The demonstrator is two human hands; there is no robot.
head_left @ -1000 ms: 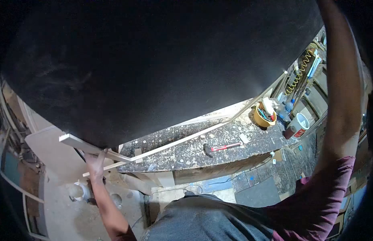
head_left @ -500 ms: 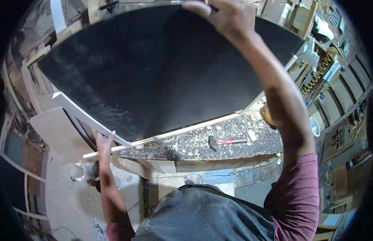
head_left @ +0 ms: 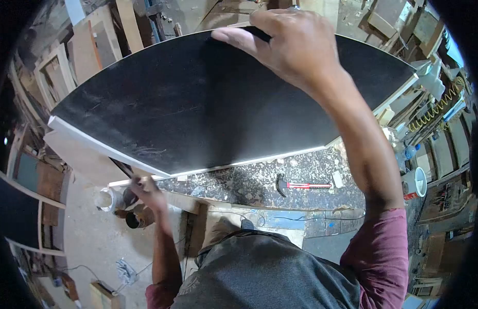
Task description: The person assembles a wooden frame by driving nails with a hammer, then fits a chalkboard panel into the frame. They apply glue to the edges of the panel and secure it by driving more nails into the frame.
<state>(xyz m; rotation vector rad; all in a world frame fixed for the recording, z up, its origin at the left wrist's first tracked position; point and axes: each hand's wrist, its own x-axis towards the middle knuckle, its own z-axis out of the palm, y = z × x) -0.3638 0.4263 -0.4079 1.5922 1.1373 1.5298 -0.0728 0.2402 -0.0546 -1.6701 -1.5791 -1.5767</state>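
Observation:
A large black panel (head_left: 197, 103) with pale edge strips stands tilted on the speckled workbench (head_left: 233, 188). Over its far curved edge, my right hand (head_left: 300, 46) is closed, with the thumb lying on the black face. My left hand (head_left: 149, 193) is at the projecting end of the front pale strip (head_left: 249, 162), below the left side strip (head_left: 105, 147). Motion smears its fingers, so their grip cannot be made out. A claw hammer (head_left: 303, 185) with a red and black handle lies on the bench in front of the panel.
A white board (head_left: 79, 154) leans behind the panel's left side. On the floor at left stand a pale bucket (head_left: 107, 198) and a dark can (head_left: 136, 220). A white tub (head_left: 415, 183) and a yellow coiled hose (head_left: 439, 110) are at right. Wooden frames (head_left: 56, 77) stand behind.
My left hand has moved down, off the left side strip to the front strip's end. The panel's far edge shows lower in view, with my right hand still on it.

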